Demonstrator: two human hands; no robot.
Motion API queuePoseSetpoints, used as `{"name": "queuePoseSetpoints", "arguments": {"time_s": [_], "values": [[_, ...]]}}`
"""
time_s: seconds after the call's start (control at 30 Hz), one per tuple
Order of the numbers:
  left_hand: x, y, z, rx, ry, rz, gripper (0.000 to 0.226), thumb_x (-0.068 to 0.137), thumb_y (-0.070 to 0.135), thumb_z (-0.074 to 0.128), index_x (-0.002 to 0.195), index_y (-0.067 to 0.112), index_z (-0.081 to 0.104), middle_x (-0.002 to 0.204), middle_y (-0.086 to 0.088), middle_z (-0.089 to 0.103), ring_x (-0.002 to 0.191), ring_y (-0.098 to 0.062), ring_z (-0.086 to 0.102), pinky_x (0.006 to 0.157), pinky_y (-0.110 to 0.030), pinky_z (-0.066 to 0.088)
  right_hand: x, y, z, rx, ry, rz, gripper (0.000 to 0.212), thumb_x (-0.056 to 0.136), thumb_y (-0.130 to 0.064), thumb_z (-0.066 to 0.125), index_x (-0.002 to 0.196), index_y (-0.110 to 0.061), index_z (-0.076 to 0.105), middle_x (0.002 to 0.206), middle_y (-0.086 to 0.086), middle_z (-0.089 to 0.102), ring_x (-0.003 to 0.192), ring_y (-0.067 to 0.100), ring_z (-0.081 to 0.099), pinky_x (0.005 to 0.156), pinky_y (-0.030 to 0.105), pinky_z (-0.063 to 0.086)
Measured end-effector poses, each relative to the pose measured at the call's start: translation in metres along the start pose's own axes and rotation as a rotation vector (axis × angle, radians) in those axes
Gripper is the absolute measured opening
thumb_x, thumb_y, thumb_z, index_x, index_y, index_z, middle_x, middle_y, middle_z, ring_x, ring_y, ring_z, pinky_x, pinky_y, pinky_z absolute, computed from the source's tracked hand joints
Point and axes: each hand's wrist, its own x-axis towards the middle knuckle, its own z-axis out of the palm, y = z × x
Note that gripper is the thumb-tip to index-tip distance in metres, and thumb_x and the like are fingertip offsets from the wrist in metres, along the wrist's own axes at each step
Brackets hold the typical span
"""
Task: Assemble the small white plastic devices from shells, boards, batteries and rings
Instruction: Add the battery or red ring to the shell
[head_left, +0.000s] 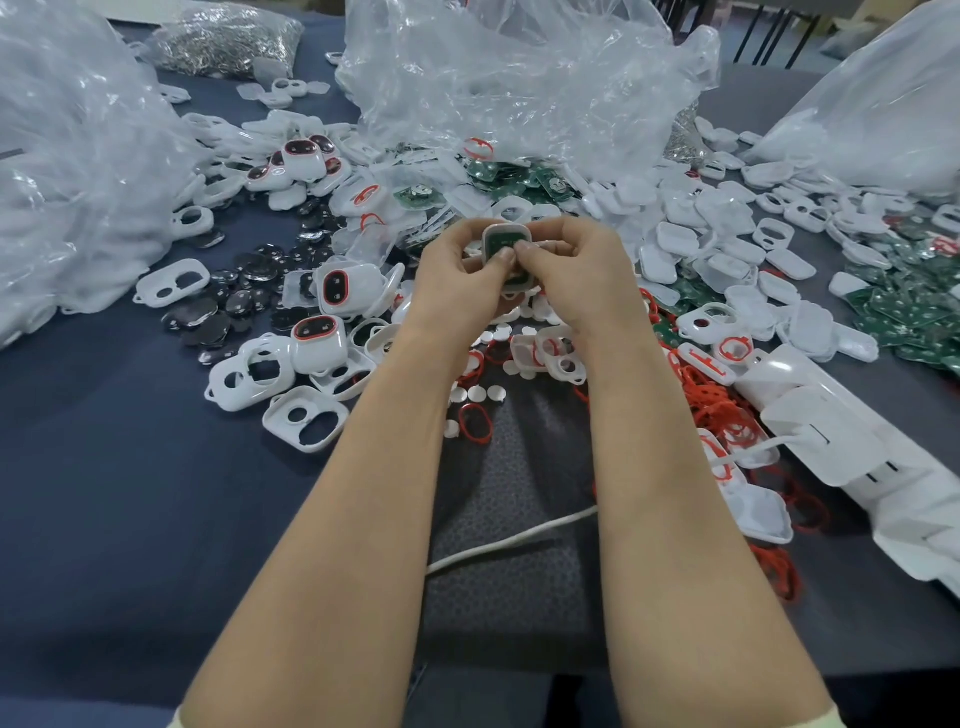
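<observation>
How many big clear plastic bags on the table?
3: left bag along the left edge; middle bag at top centre; right bag in the top right corner. A smaller pouch of metal parts, top left, isn't counted. More may sit out of frame.

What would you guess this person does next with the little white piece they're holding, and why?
Probably press the green board down until it sits flat in the white shell. The left hand and right hand both grip the shell, and both thumbs rest on the board, which shows inside the open shell with no cover over it.
</observation>
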Motion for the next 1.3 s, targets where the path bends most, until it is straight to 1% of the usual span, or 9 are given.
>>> {"name": "queuePoseSetpoints", "arguments": {"time_s": [0.17, 0.33, 0.47, 0.6, 0.73, 0.97, 1.13, 1.23, 1.3], "values": [[0.001, -0.002, 0.001, -0.038, -0.011, -0.015, 0.019, 0.097, 0.000, 0.051, 0.107, 0.014, 0.058, 0.095, -0.012, 0.069, 0.081, -0.021, 0.068, 0.081, -0.037, 0.057, 0.001, 0.002, 0.000, -0.009, -0.001, -0.010, 0.008, 0.091, -0.009, 0.061, 0.095, -0.015, 0.064, 0.072, -0.002, 0.063, 0.066, 0.007, 0.061, 0.052, 0.010, 0.046], [0.002, -0.002, 0.000, -0.002, 0.006, 0.033, 0.024, 0.095, -0.002, 0.051, 0.094, 0.020, 0.058, 0.083, -0.006, 0.069, 0.067, -0.013, 0.068, 0.070, -0.030, 0.058, 0.001, 0.003, 0.000, -0.024, -0.004, -0.030, 0.009, 0.091, -0.010, 0.061, 0.097, -0.015, 0.064, 0.071, -0.005, 0.063, 0.064, 0.003, 0.060, 0.049, 0.006, 0.042], [0.003, -0.004, 0.000, -0.054, 0.017, 0.009, 0.021, 0.096, 0.000, 0.051, 0.096, 0.020, 0.059, 0.094, -0.011, 0.070, 0.079, -0.019, 0.069, 0.079, -0.034, 0.058, 0.001, 0.003, 0.000, -0.033, -0.012, -0.022, 0.021, 0.092, -0.013, 0.059, 0.112, -0.014, 0.067, 0.087, 0.000, 0.068, 0.075, 0.004, 0.062, 0.054, 0.007, 0.044], [0.004, -0.005, 0.000, -0.173, 0.027, -0.019, 0.021, 0.098, 0.001, 0.048, 0.098, 0.018, 0.059, 0.104, -0.014, 0.068, 0.088, -0.022, 0.066, 0.084, -0.036, 0.056, 0.001, 0.006, -0.001, -0.086, -0.059, -0.009, 0.031, 0.092, -0.022, 0.061, 0.123, -0.017, 0.060, 0.106, 0.002, 0.067, 0.089, 0.009, 0.063, 0.078, 0.024, 0.051], [0.003, -0.004, 0.002, -0.194, 0.012, -0.017, 0.022, 0.100, 0.001, 0.042, 0.110, 0.014, 0.057, 0.114, -0.023, 0.066, 0.098, -0.030, 0.067, 0.083, -0.037, 0.056, -0.001, 0.009, 0.003, 0.026, -0.120, 0.029, 0.019, 0.093, -0.016, 0.060, 0.112, -0.019, 0.059, 0.100, 0.006, 0.071, 0.087, 0.020, 0.070, 0.079, 0.032, 0.058], [0.000, -0.001, 0.001, -0.255, -0.002, 0.034, 0.024, 0.098, -0.003, 0.042, 0.107, 0.012, 0.058, 0.103, -0.020, 0.066, 0.082, -0.024, 0.066, 0.064, -0.027, 0.055, -0.003, 0.008, 0.005, 0.126, -0.086, -0.004, 0.020, 0.091, -0.007, 0.060, 0.108, -0.016, 0.058, 0.092, 0.013, 0.073, 0.084, 0.032, 0.070, 0.081, 0.046, 0.058], [0.001, 0.000, 0.002, -0.384, -0.015, -0.020, 0.020, 0.103, 0.006, 0.039, 0.111, 0.008, 0.057, 0.098, -0.014, 0.067, 0.082, -0.022, 0.068, 0.069, -0.027, 0.057, -0.007, 0.009, 0.010, -0.018, 0.057, -0.112, 0.026, 0.088, -0.015, 0.065, 0.113, -0.022, 0.062, 0.099, 0.006, 0.069, 0.091, 0.023, 0.067, 0.085, 0.039, 0.055], [0.004, 0.000, 0.003, -0.425, 0.042, -0.078, 0.024, 0.104, 0.015, 0.037, 0.114, 0.008, 0.058, 0.109, -0.015, 0.065, 0.100, -0.028, 0.064, 0.082, -0.033, 0.057, -0.006, 0.009, 0.011, -0.167, 0.161, -0.225, 0.022, 0.086, -0.017, 0.069, 0.107, -0.016, 0.065, 0.102, 0.003, 0.066, 0.091, 0.014, 0.063, 0.086, 0.030, 0.051], [0.005, -0.001, 0.003, -0.402, 0.074, -0.104, 0.027, 0.105, 0.017, 0.037, 0.119, 0.007, 0.058, 0.113, -0.015, 0.064, 0.097, -0.027, 0.064, 0.080, -0.032, 0.057, -0.006, 0.009, 0.011, -0.199, 0.185, -0.248, 0.017, 0.085, -0.017, 0.069, 0.101, -0.014, 0.064, 0.100, 0.002, 0.065, 0.090, 0.014, 0.062, 0.083, 0.026, 0.050]]}}
